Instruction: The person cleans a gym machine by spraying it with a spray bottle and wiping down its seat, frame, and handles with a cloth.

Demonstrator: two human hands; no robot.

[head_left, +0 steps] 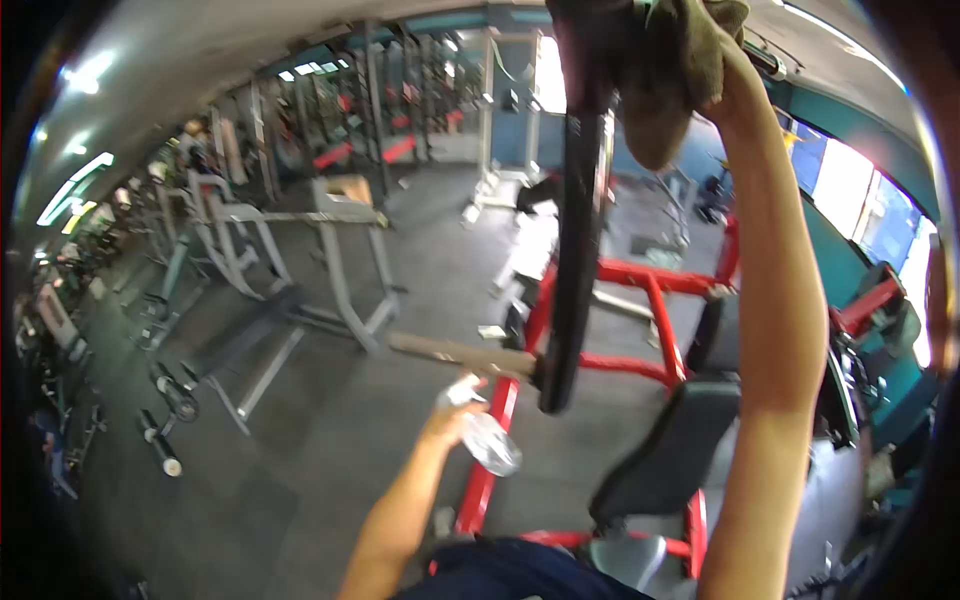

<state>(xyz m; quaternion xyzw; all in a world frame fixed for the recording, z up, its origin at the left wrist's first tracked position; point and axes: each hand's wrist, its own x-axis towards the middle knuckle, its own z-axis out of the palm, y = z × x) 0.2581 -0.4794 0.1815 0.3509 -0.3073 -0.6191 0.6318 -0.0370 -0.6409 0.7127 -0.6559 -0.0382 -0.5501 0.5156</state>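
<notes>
My left hand (pixel 452 418) is wrapped round a clear spray bottle (pixel 492 447) with a white top, held low beneath a bare metal weight peg (pixel 455 354). My raised right hand (pixel 722 85) grips an olive-brown cloth (pixel 660 125) at the top of the view. The cloth is against or very close to a dark part of the machine, and it covers most of my fingers. Just left of the cloth, a black weight plate (pixel 578 260) appears edge-on, mounted on the red-framed machine (pixel 655 320).
The machine's black padded seat (pixel 665 450) stands in front of me at the right. To the left is a grey-framed bench (pixel 250 320) on dark rubber flooring (pixel 330 480). Racks with red pads (pixel 400 148) line the back, and windows (pixel 845 190) are at the right.
</notes>
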